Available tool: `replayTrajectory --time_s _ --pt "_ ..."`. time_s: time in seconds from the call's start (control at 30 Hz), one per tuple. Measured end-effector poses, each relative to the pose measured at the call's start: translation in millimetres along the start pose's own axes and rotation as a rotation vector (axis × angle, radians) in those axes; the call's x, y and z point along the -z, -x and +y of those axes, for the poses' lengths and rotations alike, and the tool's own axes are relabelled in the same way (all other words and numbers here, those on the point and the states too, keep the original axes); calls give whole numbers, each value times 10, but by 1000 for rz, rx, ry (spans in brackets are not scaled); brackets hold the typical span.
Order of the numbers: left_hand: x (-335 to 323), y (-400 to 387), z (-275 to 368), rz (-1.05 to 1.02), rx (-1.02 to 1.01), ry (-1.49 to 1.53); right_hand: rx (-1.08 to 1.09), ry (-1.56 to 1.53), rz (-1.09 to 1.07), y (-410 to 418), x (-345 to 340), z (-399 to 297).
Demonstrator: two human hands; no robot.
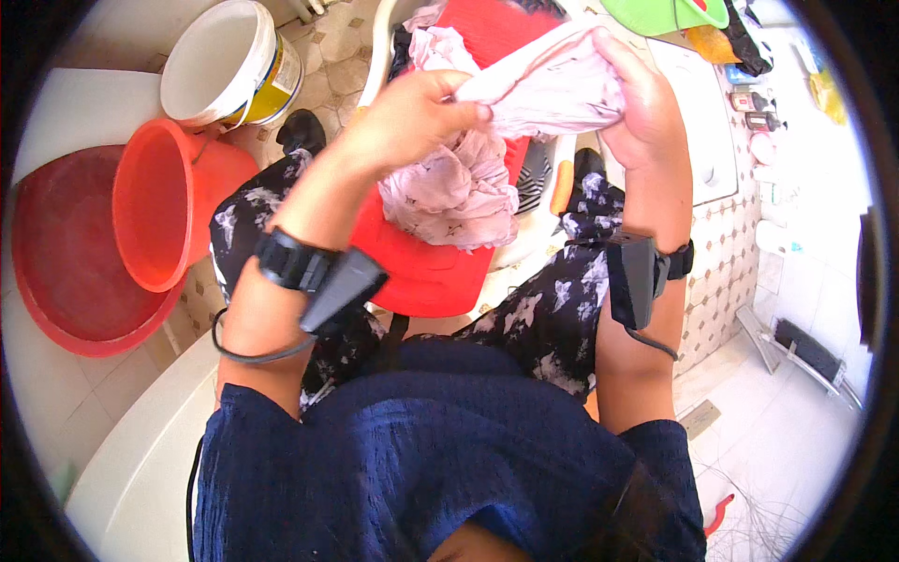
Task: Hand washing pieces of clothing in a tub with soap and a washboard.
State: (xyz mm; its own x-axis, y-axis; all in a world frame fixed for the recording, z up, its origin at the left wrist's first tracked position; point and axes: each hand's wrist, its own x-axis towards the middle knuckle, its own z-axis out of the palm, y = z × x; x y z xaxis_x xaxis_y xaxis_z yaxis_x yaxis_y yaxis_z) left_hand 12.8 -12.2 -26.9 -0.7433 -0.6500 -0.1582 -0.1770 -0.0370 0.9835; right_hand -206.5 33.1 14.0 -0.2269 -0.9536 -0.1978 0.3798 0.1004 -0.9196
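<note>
Part of a wet-looking pink patterned cloth (551, 88) is stretched between my hands. My left hand (421, 119) pinches one end of it between thumb and fingers. The other end lies in my right hand (642, 105), with the thumb over its upper edge. Below hangs the bunched rest of the cloth (456, 190), on a red plastic washboard (428, 274). The board leans in a white basin (537, 225), where a black-and-white striped cloth (532, 183) shows beside it. More cloth lies at the board's upper left side.
To the left are a white bucket (211, 67), an orange-red bucket (151, 211) lying tilted, and a dark red basin (77, 260). A bathtub rim (154, 435) runs at lower left. A green basin (653, 17) and several bottles (755, 121) stand at upper right. A squeegee-like tool (808, 351) lies at right.
</note>
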Motion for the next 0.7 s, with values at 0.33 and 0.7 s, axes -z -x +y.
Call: replayTrajectory --time_s 0.33,0.7 --pt "14 39 197 19 79 1026 -78 -332 -119 108 -140 -63" --pt "-513 -299 238 756 266 1091 465 930 309 -145 -768 617"
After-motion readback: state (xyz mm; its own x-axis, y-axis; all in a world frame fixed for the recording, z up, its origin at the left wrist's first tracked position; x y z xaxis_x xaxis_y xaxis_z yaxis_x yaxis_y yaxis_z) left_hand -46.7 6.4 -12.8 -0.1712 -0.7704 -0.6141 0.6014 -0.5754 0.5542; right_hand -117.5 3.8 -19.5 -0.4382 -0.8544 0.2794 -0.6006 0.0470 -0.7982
